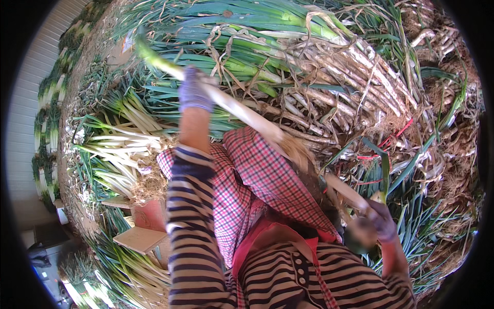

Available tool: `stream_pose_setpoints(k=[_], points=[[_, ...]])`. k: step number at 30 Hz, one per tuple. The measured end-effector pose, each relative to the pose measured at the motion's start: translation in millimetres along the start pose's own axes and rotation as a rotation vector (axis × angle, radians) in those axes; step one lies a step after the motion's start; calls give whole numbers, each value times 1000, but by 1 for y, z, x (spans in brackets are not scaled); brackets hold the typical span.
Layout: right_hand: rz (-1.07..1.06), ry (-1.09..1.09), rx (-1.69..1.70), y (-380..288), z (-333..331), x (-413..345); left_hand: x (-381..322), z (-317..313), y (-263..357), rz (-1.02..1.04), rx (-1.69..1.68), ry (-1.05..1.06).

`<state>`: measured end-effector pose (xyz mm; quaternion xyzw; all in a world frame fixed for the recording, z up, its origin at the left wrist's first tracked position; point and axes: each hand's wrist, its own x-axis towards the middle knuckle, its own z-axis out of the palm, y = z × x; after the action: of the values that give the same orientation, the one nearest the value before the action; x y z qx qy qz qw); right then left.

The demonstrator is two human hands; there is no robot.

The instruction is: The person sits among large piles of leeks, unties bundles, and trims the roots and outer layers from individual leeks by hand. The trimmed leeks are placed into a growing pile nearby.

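Note:
My left hand [196, 90], in a thin purple glove, grips a large Welsh onion [239, 110] by its upper stem. The white shaft slants down to the right across my checked apron [270, 170], and its pale roots [299, 150] blur above my lap. At the right, my gloved right hand [380, 222] is closed around a blurred pale stalk [347, 193], seemingly another onion stem. A blurred rounded thing [361, 233] beside that hand is too unclear to name. Beyond my knees lies a large heap of soil-covered onions [343, 81], their green tops to the left.
Cleaner white-stemmed onions [119, 150] lie at my left, with more below [135, 270]. Near them are a small wooden board [141, 238] and a red panel [148, 214]. Red twine [386, 145] crosses the heap at right. Bundles [48, 135] line the pale wall [29, 96].

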<state>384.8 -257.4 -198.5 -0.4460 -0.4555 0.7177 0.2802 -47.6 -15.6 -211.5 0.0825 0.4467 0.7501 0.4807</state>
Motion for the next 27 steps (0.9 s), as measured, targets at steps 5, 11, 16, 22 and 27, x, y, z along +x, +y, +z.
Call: stream_pose_setpoints(k=[5,11,16,22,27], points=[[363,302,-1170,2,-42,-10,22,-10,16,72,-95,-85],[-702,241,-1295,-58,23,157,-31,10,-21,-4,-191,-286],[-1049,36,-1058,-100,120,243,-48,14,-21,-60,-243,-85],[-834,-58,-278,-47,70,204,-33,3,-22,-10,-271,-73],[32,197,-593,-29,-35,114,-33,4,-6,82,-334,-247]])
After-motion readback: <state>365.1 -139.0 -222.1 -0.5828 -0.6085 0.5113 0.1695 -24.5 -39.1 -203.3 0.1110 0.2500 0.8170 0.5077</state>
